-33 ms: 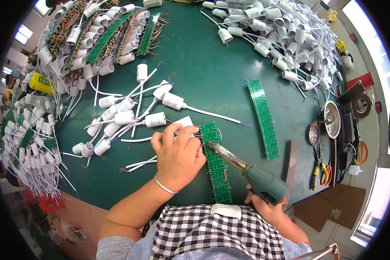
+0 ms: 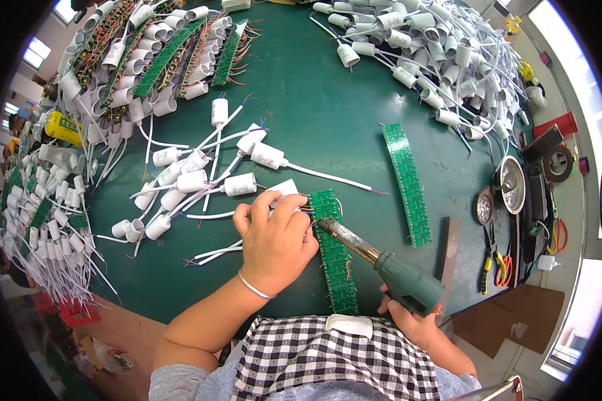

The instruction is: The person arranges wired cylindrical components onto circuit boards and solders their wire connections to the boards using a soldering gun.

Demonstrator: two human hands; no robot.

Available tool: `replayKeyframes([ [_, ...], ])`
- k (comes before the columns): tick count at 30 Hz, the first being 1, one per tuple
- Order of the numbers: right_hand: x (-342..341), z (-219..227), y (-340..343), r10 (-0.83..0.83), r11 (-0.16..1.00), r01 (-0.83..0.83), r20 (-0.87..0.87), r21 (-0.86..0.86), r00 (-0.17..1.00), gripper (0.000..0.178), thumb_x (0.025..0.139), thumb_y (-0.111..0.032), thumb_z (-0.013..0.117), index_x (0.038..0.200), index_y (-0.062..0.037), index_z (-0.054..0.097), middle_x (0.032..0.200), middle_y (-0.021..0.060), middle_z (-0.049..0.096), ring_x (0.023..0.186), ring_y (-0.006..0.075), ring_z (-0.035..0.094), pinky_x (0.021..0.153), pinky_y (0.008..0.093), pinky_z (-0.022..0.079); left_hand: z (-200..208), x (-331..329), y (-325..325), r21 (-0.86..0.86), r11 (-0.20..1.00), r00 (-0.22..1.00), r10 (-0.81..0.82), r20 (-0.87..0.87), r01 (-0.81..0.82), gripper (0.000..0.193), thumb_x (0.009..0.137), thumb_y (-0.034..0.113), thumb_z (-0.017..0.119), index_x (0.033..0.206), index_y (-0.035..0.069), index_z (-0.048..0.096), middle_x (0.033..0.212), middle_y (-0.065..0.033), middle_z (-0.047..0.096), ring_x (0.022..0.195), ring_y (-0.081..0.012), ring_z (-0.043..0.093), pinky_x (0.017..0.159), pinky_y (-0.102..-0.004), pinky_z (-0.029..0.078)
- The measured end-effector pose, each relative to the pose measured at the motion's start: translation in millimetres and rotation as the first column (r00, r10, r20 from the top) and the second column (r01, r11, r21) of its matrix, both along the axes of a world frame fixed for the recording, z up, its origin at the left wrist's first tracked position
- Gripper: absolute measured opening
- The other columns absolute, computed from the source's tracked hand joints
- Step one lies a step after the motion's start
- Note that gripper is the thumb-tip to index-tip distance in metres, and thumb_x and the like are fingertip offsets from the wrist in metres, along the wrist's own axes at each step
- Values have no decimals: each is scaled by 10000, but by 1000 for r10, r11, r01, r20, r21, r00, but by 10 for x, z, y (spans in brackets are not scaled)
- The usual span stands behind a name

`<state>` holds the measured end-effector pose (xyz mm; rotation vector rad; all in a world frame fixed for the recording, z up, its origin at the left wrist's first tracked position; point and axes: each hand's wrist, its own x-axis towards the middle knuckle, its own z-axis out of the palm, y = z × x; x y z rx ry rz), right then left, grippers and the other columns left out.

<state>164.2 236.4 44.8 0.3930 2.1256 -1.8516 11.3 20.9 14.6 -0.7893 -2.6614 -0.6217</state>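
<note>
My left hand (image 2: 274,237) is closed, its fingertips pinching thin wires (image 2: 306,210) at the left edge of a long green circuit board (image 2: 341,284). A white plastic cylinder (image 2: 286,188) shows just beyond those fingers, partly covered by them. My right hand (image 2: 413,325) grips a soldering iron by its dark green handle (image 2: 408,281); most of its fingers are hidden under the handle. The iron's darkened tip touches or hovers over the board's upper left part, beside my left fingertips; I cannot tell which. The board's near end reaches my checked apron (image 2: 281,354).
Loose white cylinders with cables (image 2: 192,180) lie left of my hand. A second green board (image 2: 408,184) and a flat bar (image 2: 450,257) lie to the right. Piles of cylinders (image 2: 435,53) stand at the back. Metal dishes (image 2: 512,184) and pliers (image 2: 502,267) line the right edge.
</note>
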Motion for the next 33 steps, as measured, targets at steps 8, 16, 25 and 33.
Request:
replayKeyframes([
  [8,48,-94,8,11,999,-9,-55,34,998,249,833,-19,507,1080,2,527,822,77,593,731,151,608,690,294,496,-23,3,12,5,1000,1000,8,-5,-8,158,617,84,673,672,125,531,1057,6,573,1058,-262,458,852,-456,254],
  [16,51,-115,-13,-138,987,112,-242,-116,960,405,832,-41,490,1231,22,447,1111,140,584,695,194,610,662,317,508,-24,2,24,6,1000,1000,12,-26,-12,155,617,83,671,666,124,529,1057,7,572,1059,-260,458,855,-457,253],
  [25,59,-161,13,-80,991,50,-253,-122,964,477,821,-31,502,1284,25,402,1236,158,531,697,214,618,651,332,518,-32,6,7,-3,1000,999,8,-36,-9,149,633,90,674,692,126,541,1081,8,575,1079,-254,455,870,-454,254],
  [33,144,-205,50,-76,994,60,-189,-91,979,468,874,-143,571,1280,26,413,1221,146,543,695,208,618,648,323,516,-37,25,-93,41,992,990,-123,64,121,121,687,116,690,760,141,596,1177,-4,557,1168,-269,421,937,-463,235],
])
